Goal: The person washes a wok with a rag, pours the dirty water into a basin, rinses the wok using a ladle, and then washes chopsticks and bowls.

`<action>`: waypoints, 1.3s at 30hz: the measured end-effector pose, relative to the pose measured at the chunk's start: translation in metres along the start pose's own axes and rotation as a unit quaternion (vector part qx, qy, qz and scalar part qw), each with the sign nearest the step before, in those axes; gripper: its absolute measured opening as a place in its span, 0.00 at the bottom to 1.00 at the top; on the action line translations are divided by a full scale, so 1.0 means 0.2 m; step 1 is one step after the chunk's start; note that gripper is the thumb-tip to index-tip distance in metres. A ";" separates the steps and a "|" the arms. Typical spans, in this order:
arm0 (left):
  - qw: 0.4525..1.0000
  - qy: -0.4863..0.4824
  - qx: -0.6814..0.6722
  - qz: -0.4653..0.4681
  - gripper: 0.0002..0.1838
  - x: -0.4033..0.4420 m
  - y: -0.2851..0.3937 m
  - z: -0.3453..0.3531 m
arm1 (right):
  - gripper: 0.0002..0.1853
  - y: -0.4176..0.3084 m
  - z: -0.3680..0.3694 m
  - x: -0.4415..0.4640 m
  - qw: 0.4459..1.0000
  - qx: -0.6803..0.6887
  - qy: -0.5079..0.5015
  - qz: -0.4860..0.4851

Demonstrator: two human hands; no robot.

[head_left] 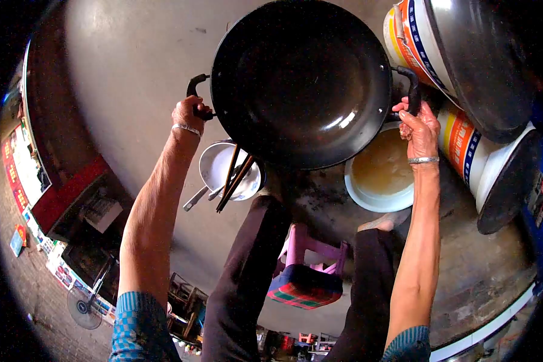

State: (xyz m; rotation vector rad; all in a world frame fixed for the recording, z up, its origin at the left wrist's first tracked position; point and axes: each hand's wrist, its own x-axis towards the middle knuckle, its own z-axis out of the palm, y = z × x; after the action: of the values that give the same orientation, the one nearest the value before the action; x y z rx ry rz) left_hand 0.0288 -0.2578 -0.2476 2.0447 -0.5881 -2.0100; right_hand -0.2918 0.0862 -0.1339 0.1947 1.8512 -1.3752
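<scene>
A large black wok (295, 78) with two side handles is held up above the floor, its dark inside facing the camera. My left hand (190, 114) is closed round the handle on the left side. On the right, my right hand (420, 125) grips the other handle. Under the wok's lower left edge sits a small bowl (208, 166) with whitish contents, chopsticks (238, 175) and a spoon-like handle (194, 200). Beneath its lower right edge is a white basin (374, 204) of cloudy brownish liquid, partly hidden by the wok and my right hand.
White buckets with orange labels (461, 145) stand at the right, with dark round lids (482, 66) against them. A pink stool (295, 241) with a plaid cushion (304, 286) is between the person's legs. A fan (84, 306) and dark furniture are at the lower left.
</scene>
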 end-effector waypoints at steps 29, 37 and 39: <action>0.979 0.075 0.191 0.021 0.07 -0.11 -0.07 -0.01 | 0.25 0.08 -0.02 0.08 0.996 -0.043 0.072 0.019; 0.901 0.069 0.370 0.215 0.34 -0.67 -0.13 0.12 | 0.17 0.05 -0.22 -0.50 0.978 0.088 0.124 0.141; 0.884 -0.041 0.377 0.273 0.32 -0.88 -0.21 0.15 | 0.12 0.07 -0.26 -0.67 0.961 0.168 0.130 0.177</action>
State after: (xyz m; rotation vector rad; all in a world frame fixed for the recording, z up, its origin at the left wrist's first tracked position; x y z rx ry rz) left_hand 0.0066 -0.1412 -0.1080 1.7844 -1.9584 -1.6461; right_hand -0.2210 0.1799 -0.0498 0.8757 1.6679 -1.4464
